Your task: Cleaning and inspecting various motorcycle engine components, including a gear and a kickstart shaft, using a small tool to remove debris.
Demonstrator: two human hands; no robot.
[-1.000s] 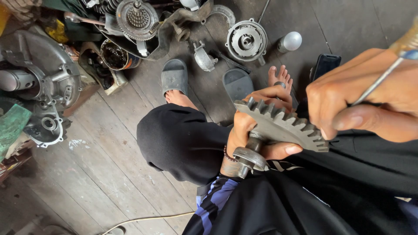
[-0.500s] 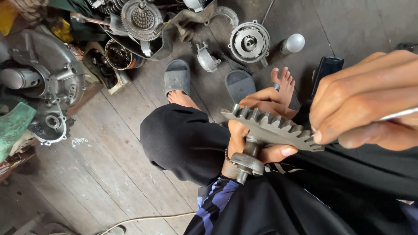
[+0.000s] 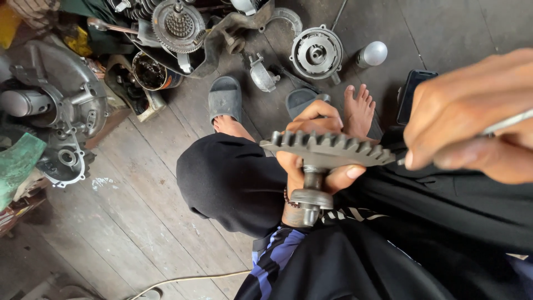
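Worn floorboards point(image 3: 127, 222) strewn with engine parts lie beneath a seated person in black. Over the lap, the left hand point(image 3: 311, 161) clamps a toothed sector gear point(image 3: 327, 149) on its shaft, while the right hand point(image 3: 472, 122) pinches a thin metal tool point(image 3: 508, 123) at the teeth. A slip of the tool could likely jab the left thumb, or the gear could drop onto the bare foot point(image 3: 358, 108).

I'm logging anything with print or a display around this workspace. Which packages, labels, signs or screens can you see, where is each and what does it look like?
Phone: lies on the dark floor right of the bare foot, behind the right hand; flat black rectangle, screen dark.
No packages, labels or signs can be made out.
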